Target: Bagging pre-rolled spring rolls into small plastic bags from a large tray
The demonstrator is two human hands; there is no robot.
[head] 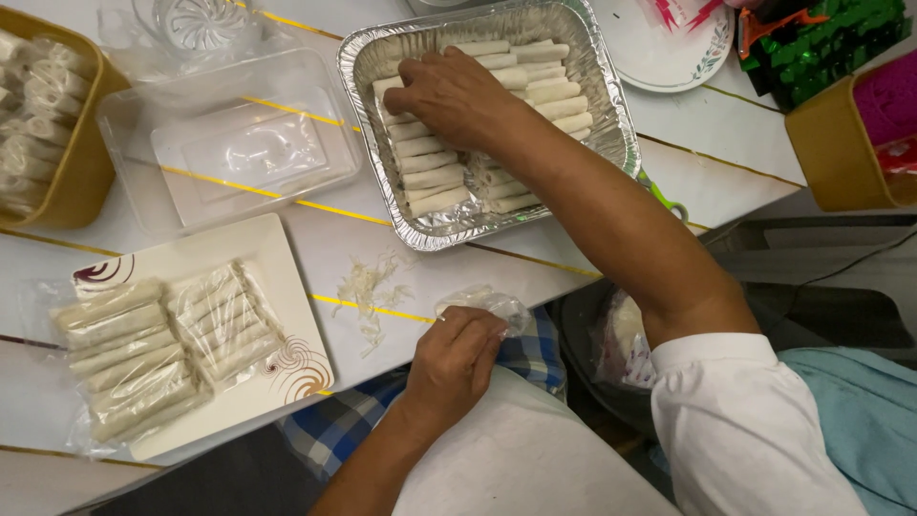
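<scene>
My right hand [449, 96] reaches into a foil tray [611, 115] at the back of the table. Its bent fingers press down on a pale spring roll [394, 88] near the top of the left row. Two rows of spring rolls [549, 91] fill the tray side by side. My left hand [454, 361] sits at the table's near edge, pinching a crumpled piece of clear plastic wrap [489, 304]. A white cloth lies over my lap below it.
A white square plate [277, 258] at the near left holds two plastic-wrapped packs of rolls. Behind it are a clear plastic container [229, 143] and a yellow tray [81, 167] of rolls. Wrapper shreds [368, 291] lie mid-table. A paper plate [669, 43] and a yellow box [836, 143] stand at the right.
</scene>
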